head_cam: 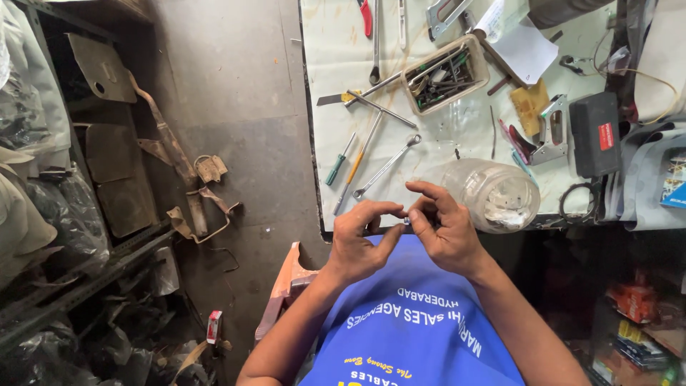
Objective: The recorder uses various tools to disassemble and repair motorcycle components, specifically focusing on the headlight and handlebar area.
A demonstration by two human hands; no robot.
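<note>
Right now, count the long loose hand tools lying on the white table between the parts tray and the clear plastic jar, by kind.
Green-handled screwdriver: 1
Yellow-handled screwdriver: 1
Steel spanner: 1
Steel T-handle wrench: 1
Total: 4

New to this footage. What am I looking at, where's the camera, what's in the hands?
There is no machine here: a person works with two bare hands. The one picture comes from a camera worn on the head, looking down past a blue shirt. The left hand and right hand meet at the fingertips and pinch a tiny shiny part, too small to identify. Just beyond them a workbench holds a clear plastic jar on its side, a green-handled screwdriver, a yellow-handled screwdriver, a wrench, a tray of tools and a staple gun. Rusty metal parts lie on the floor, left.
</note>
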